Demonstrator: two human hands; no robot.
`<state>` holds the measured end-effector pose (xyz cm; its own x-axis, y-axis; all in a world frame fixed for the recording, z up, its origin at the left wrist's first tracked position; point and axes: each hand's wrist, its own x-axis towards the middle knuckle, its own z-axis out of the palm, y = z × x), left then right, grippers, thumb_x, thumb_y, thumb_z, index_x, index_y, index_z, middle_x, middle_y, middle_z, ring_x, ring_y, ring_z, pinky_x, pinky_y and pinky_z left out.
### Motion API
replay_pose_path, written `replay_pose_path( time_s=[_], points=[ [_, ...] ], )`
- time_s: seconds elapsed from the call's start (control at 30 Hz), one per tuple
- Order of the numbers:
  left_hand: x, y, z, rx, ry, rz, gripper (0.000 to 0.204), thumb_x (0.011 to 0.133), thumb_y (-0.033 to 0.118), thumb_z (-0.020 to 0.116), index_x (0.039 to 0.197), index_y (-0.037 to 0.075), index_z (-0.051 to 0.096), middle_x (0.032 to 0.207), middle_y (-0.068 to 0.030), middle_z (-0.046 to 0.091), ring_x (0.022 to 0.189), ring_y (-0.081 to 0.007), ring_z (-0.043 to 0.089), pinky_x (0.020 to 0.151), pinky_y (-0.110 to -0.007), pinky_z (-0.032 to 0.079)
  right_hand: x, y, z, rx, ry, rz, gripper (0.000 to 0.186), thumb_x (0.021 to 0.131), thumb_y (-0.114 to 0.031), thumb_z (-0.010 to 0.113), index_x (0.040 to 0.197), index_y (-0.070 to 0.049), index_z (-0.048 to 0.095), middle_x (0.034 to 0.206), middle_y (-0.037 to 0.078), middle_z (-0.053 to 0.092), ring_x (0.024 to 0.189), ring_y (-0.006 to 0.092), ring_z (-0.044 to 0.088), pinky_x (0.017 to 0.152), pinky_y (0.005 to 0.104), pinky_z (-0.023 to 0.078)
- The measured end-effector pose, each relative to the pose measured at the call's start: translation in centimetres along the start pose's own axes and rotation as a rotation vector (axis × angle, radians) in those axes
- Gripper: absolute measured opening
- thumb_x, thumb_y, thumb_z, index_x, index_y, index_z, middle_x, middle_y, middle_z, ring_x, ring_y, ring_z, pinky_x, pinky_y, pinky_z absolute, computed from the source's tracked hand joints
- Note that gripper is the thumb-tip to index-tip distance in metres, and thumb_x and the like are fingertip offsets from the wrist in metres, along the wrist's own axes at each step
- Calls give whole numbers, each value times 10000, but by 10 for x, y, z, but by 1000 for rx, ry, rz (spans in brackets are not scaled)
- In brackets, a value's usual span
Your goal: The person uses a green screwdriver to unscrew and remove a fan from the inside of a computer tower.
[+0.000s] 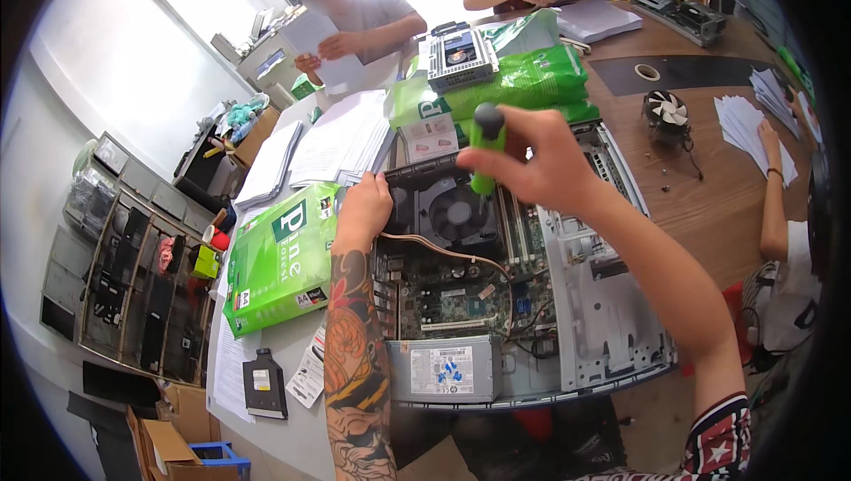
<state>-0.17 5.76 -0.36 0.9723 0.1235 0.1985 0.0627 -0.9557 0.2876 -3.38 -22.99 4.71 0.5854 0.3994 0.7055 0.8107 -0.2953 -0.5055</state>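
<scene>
An opened desktop computer case (612, 321) lies in front of me, its motherboard (456, 299) and wiring exposed. My right hand (545, 157) grips a green screwdriver (486, 181) with a black end, held upright over the black cooling fan (456, 213). The screwdriver's tip is hidden, so I cannot tell whether it touches a screw. At the case's far left corner, my left hand (362, 211) holds the edge beside the fan, fingers closed over it. Nearest me inside the case sits a silver power supply (443, 370).
Green paper packs (279, 255) lie left of and behind the case; a metal drive unit (459, 55) rests on the far ones. Paper stacks (341, 140) stand at the left. A loose cooler fan (665, 113) is on the right. Several people handle papers around the table.
</scene>
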Motion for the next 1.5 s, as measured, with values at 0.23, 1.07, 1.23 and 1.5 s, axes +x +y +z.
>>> replay_pose_path(
  time_s=[0.23,1.07,1.23,1.5],
  points=[
    [0,1,0,27,-15,-16,428,1001,335,365,1052,-43,560,988,-352,631,958,-513,602,879,-552,461,5,10,4,473,350,124,279,858,-292,763,876,-29,670,638,-52,573,541,-1,431,472,204,326],
    [1,-3,1,27,-7,-3,439,1002,345,362,1049,-45,557,990,-365,622,956,-527,594,875,-560,457,1,2,1,19,174,-18,440,796,-450,776,846,-32,649,575,63,522,455,155,446,450,292,357],
    [3,-1,4,10,24,-20,413,1001,325,376,1036,-30,585,991,-353,615,947,-527,577,863,-564,439,-1,2,6,16,166,-49,414,802,-415,779,881,-29,651,648,84,586,506,181,522,477,302,402],
    [12,-51,17,179,29,248,403,998,315,375,1032,-39,564,1001,-354,624,952,-518,593,878,-569,449,6,-2,19,266,130,141,267,875,-252,744,933,-9,652,675,2,617,538,21,505,489,193,380]
  ],
)
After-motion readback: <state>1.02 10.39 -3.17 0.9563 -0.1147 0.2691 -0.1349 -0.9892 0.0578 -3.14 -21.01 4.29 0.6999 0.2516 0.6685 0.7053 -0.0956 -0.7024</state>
